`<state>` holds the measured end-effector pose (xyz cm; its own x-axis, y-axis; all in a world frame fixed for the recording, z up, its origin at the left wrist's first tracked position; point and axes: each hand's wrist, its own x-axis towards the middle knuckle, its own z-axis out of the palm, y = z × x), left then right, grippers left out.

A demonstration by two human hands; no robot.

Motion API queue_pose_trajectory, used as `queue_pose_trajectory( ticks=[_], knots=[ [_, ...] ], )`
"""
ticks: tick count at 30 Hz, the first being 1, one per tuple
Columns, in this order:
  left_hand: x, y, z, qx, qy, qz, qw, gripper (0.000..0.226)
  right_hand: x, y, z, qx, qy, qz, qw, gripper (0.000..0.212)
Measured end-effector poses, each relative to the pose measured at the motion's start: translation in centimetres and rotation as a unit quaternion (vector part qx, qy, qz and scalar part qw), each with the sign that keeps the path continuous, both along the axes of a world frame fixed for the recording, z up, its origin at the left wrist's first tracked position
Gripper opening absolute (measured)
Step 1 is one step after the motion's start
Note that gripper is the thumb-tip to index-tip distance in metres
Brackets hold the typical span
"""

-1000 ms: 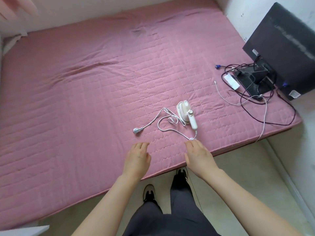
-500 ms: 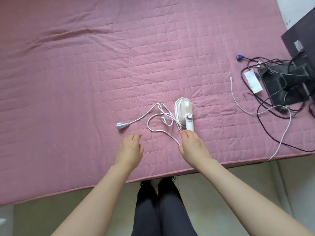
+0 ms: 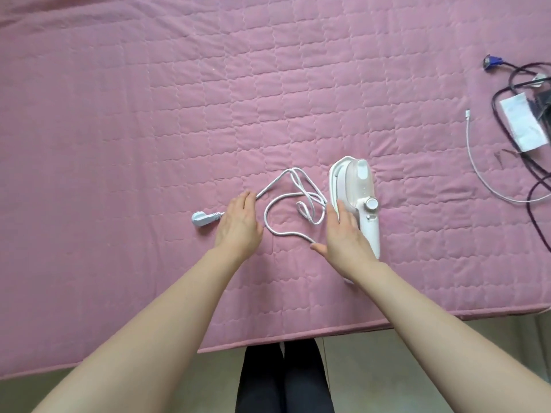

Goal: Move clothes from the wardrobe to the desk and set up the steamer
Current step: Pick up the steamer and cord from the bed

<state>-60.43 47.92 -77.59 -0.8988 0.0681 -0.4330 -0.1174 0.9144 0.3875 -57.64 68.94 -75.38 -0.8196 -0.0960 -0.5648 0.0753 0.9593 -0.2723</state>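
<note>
- The pink quilted bed (image 3: 149,114) fills most of my view, and everything else lies on it.
- My legs in dark trousers (image 3: 283,380) stand at 6 o'clock, against the bed's near edge.
- A tangle of dark cables (image 3: 536,186) sits at 3 o'clock by the right border, with a white cable (image 3: 468,135) curving beside it.
- The white steamer (image 3: 362,186) lies on the bed just right of centre, nose toward 12 o'clock and handle toward 6 o'clock.
- My right hand (image 3: 346,231) lies along the steamer's 9 o'clock side, fingers (image 3: 338,208) straight against its body and thumb spread out. It grips nothing.
- My left hand (image 3: 240,222) lies flat, palm down, over the steamer's cord (image 3: 265,217), fingers straight and together, not curled round it.
- The cord runs in loose loops between my two hands.
- Its grey plug (image 3: 202,219) lies at 9 o'clock of my left hand, just beside it.
- A blue connector (image 3: 490,61) lies at 2 o'clock, at the end of one dark cable.
</note>
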Motion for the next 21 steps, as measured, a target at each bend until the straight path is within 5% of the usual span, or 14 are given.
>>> queue_pose_trajectory(
  ticks=[10,15,21],
  knots=[
    [-2.2,0.3,-7.4,0.004,-0.01,0.014,1.0,0.055,-1.4,-0.5,-6.9,0.058,-0.006,0.069,0.996,0.116],
    [1.8,0.1,-8.1,-0.015,-0.001,0.005,1.0,0.027,0.4,-0.5,-8.6,0.061,0.021,0.12,0.991,0.083],
    [3.5,0.4,-8.0,0.029,-0.065,0.09,0.993,0.023,2.6,-0.9,-9.4,0.07,0.086,0.094,0.989,0.064]
  ],
)
